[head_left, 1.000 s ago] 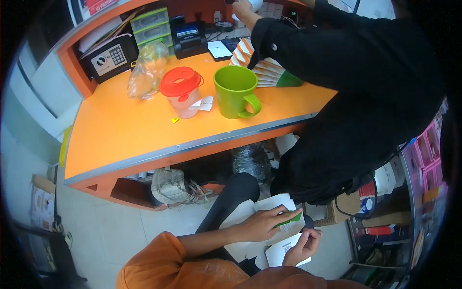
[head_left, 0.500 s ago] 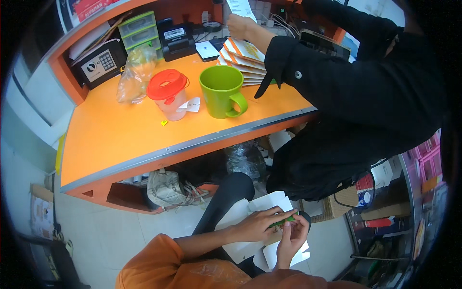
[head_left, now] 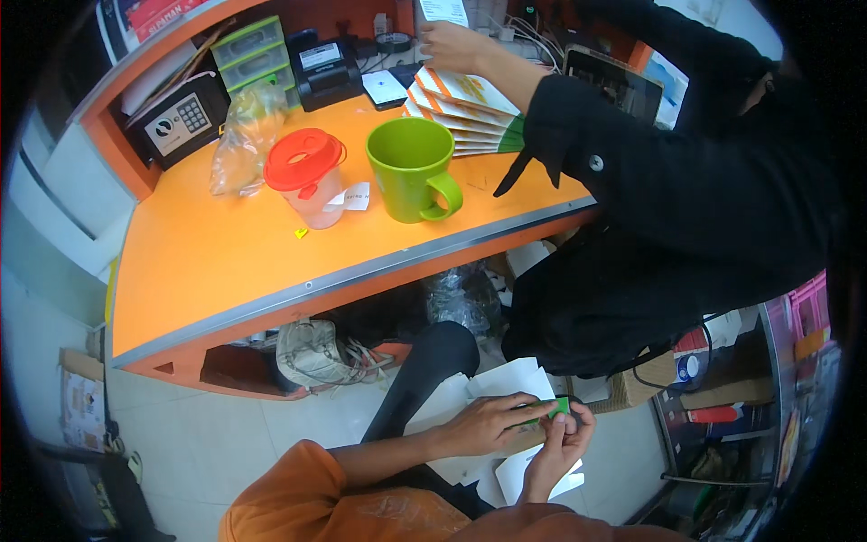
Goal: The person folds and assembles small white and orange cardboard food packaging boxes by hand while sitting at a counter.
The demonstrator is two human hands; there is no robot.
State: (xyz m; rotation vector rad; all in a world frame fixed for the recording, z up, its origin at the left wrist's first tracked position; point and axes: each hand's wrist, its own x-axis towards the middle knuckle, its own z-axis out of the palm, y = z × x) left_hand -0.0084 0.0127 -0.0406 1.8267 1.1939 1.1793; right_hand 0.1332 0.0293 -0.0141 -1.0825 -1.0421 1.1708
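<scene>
Both my hands are close together over my lap, at the lower middle. A small green object point(head_left: 561, 407) of a kind I cannot make out sits between them. The thumb and fingers of my right hand point(head_left: 557, 452) pinch its right end. My left hand point(head_left: 488, 424) has its fingers stretched against its left side, partly hiding it. Below the hands lies white folded card point(head_left: 512, 374), opened out across my legs, with some pieces near my right wrist. A dark rounded thing shows just behind my right fingertips.
On the orange desk point(head_left: 217, 280) stand a green mug point(head_left: 411, 172), a red-lidded cup point(head_left: 305, 176), a plastic bag point(head_left: 247, 140) and a safe point(head_left: 178, 120). A co-worker's black sleeve point(head_left: 650, 172) reaches over patterned folded cartons point(head_left: 465, 108). A light bag point(head_left: 310, 355) sits underneath.
The green object has turned between my hands and shows a flat face now. My right hand has shifted slightly right. The co-worker's sleeve has moved right, and the held paper is lower.
</scene>
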